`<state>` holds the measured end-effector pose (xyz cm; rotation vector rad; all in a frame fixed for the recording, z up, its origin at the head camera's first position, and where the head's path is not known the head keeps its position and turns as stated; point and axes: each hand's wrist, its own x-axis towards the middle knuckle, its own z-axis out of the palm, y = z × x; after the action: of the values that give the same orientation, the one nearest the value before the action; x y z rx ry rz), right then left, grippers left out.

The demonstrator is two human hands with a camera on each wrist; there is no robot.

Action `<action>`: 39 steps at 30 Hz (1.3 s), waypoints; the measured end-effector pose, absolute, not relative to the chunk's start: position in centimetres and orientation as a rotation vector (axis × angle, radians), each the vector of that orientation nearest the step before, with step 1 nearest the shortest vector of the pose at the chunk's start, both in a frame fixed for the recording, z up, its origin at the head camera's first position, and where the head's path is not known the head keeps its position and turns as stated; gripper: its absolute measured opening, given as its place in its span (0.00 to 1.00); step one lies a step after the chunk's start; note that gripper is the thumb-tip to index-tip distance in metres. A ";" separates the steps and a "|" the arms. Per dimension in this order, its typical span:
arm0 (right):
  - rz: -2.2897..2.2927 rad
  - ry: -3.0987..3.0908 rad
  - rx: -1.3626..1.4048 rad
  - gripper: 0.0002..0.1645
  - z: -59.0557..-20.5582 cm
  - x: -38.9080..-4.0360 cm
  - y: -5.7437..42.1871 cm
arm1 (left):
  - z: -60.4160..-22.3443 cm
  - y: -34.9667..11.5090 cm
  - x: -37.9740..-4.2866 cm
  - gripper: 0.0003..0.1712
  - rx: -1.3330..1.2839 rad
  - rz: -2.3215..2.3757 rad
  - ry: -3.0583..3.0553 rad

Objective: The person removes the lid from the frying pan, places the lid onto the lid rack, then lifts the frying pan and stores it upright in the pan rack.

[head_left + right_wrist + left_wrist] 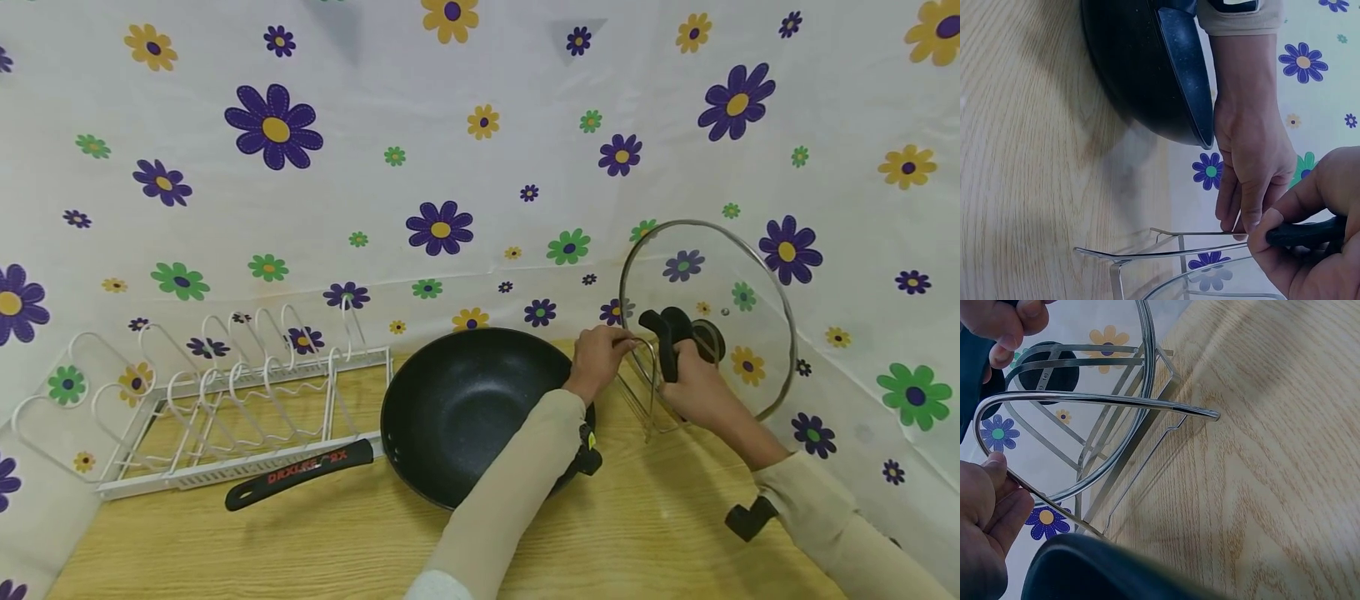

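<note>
My left hand [596, 360] pinches the top bend of a shiny metal wire lid rack [651, 379] between thumb and fingers. Curled round the black handle [667, 337] of a round glass lid [723, 275] is my right hand [703, 390]. The lid has a steel rim and stands nearly upright, leaning toward the patterned backdrop. In the left wrist view, its rim [1146, 362] passes between the front loop [1104, 397] and the back bars of the rack. The rack's foot meets the wooden table. Part of the lid's lower edge is hidden behind my right hand in the head view.
A black wok [480, 408] sits under my left forearm, its long handle [300, 477] pointing left. Farther left stands a white wire dish rack [247, 462] with rounded loops. A flower-patterned sheet [480, 167] hangs behind the wooden table [315, 550].
</note>
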<state>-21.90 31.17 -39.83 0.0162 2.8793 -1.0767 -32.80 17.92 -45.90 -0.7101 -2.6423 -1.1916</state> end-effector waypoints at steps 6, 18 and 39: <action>-1.141 2.863 0.014 0.37 -40.0 -21.9 31.1 | -45.9 18.0 -32.9 0.14 -0.710 -1.201 -2.649; -1.150 2.864 -0.024 0.30 -40.2 -21.6 30.7 | -45.7 18.0 -32.9 0.13 -0.701 -1.217 -2.654; -1.156 2.812 -0.004 0.38 -40.7 -21.7 29.8 | -45.8 17.7 -32.9 0.13 -0.684 -1.270 -2.645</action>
<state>-21.67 29.77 -40.75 -0.0040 2.8120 -1.1557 -32.90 17.69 -45.77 -0.6845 -2.6451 -1.2703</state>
